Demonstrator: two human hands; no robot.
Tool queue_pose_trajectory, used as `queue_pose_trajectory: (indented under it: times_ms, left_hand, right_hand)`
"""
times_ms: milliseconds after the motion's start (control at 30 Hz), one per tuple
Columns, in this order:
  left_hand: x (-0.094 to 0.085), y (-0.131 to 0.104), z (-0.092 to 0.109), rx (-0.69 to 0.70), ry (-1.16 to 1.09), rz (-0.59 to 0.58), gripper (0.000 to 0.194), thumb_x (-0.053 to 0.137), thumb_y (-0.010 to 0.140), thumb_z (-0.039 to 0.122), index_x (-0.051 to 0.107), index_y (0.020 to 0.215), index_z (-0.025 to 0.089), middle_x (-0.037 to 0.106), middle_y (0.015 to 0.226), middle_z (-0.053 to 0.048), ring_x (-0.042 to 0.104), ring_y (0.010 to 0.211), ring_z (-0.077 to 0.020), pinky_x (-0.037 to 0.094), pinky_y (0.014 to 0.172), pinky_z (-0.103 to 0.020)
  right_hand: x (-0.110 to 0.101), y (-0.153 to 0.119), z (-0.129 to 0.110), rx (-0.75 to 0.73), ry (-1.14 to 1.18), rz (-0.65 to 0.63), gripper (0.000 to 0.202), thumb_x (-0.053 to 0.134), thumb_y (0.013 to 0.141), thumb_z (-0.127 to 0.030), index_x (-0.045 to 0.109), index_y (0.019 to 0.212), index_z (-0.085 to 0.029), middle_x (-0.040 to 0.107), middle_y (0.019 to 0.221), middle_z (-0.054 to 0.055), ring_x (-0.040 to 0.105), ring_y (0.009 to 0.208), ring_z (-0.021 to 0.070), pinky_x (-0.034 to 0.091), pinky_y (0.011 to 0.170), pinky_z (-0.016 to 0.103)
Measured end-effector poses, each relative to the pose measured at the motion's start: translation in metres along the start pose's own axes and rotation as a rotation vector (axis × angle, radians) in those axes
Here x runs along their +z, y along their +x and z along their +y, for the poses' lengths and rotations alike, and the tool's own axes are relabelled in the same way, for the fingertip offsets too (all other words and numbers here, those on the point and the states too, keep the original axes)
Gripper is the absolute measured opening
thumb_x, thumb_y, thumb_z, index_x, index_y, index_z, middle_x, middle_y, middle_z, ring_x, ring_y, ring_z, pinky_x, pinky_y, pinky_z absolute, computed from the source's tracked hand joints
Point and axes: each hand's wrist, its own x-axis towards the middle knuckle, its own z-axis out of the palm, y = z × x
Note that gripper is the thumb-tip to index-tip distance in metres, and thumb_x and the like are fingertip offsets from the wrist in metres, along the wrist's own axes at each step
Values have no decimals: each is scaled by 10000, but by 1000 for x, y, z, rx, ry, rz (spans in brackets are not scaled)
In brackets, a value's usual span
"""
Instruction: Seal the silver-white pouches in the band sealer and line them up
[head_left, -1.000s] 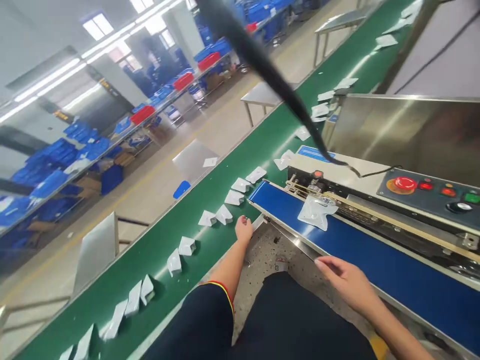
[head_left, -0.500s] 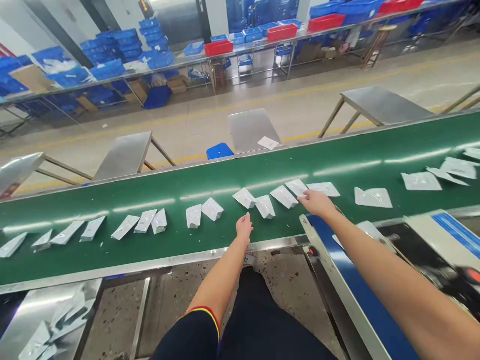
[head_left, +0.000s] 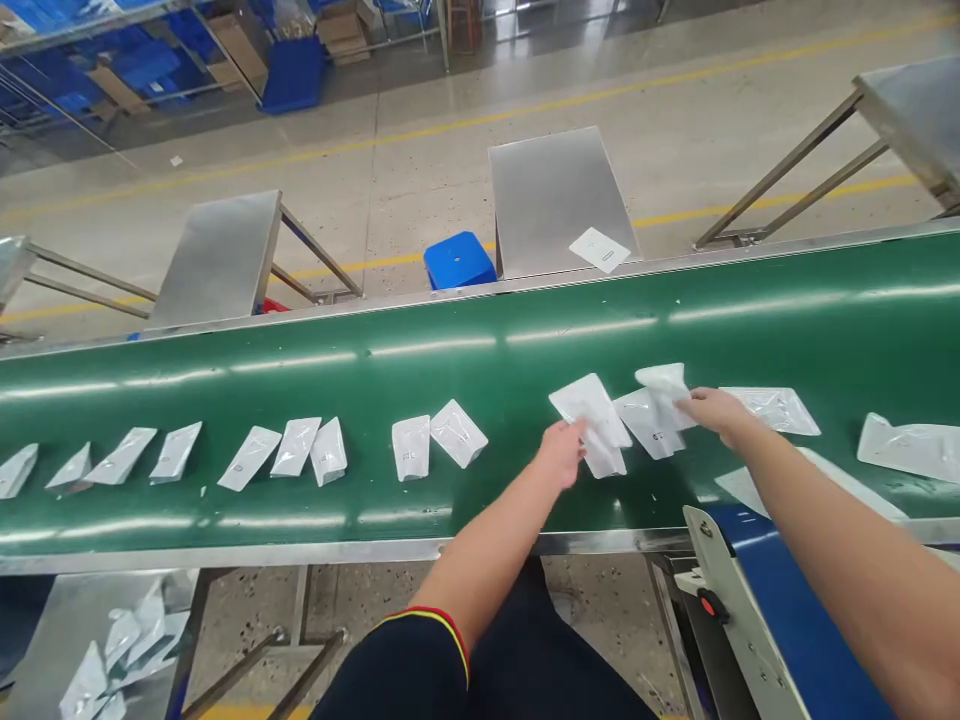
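White flat pouches lie in a loose row along a green conveyor belt (head_left: 517, 375). My left hand (head_left: 562, 452) is closed, its fingers pinching the near edge of a white pouch (head_left: 590, 400) that overlaps a second pouch (head_left: 602, 458) beneath. To the right, my right hand (head_left: 714, 412) grips the corner of another pouch (head_left: 663, 385), which is tilted over a pouch (head_left: 646, 425) on the belt. One more pouch (head_left: 776, 408) rests just beyond my right wrist. A pair of pouches (head_left: 459, 434) lies left of my left hand.
A blue-topped machine (head_left: 795, 610) stands at the belt's near edge under my right arm. Metal tables (head_left: 559, 200) and a blue stool (head_left: 459, 260) are across the belt. More pouches are piled on a metal surface (head_left: 45, 640) at lower left.
The view has tilted down. My left hand has moved right and taken hold of a pouch. My right hand has moved right and now holds a pouch lifted at an angle.
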Motion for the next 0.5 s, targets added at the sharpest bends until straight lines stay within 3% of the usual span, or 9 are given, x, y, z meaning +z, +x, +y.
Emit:
queue_pose_trajectory:
  times_ms: [67, 133, 233, 367, 500]
  left_hand:
    - [18, -13, -34, 45, 114, 81, 293, 874, 941, 431, 796, 1029, 162, 825, 1049, -124, 779, 974, -256, 621, 896, -361]
    - [34, -21, -63, 68, 192, 266, 259, 880, 903, 417, 789, 996, 193, 818, 1115, -130, 772, 1080, -298, 611, 956, -396]
    - [55, -22, -88, 12, 205, 452, 205, 856, 883, 359, 756, 1005, 229, 804, 1176, -124, 762, 1143, -312, 598, 1003, -425]
    - [70, -14, -84, -109, 135, 456, 253, 844, 872, 254, 732, 1096, 220, 803, 1196, -134, 773, 1115, -297, 608, 974, -405]
    - [66, -9, -65, -176, 35, 357, 314, 856, 850, 197, 752, 1145, 173, 804, 1221, -164, 787, 1125, -321, 633, 893, -377]
  right_hand:
    - [9, -11, -1, 83, 46, -87, 210, 767, 919, -276, 745, 757, -144, 709, 761, 107, 653, 722, 227, 454, 709, 358]
    - [19, -17, -5, 135, 73, -105, 176, 811, 833, -232, 715, 700, -169, 672, 693, 69, 632, 685, 232, 456, 684, 338]
    - [28, -14, -13, 171, 110, -61, 230, 843, 742, -176, 646, 624, -193, 605, 624, 47, 633, 718, 259, 461, 696, 340]
    - [17, 1, -31, 193, 255, 32, 206, 877, 706, -149, 677, 707, -196, 620, 690, 51, 648, 800, 272, 495, 700, 338]
    - [5, -7, -47, 226, 585, 18, 351, 961, 727, -186, 715, 976, -212, 726, 876, 65, 687, 796, 234, 570, 659, 306]
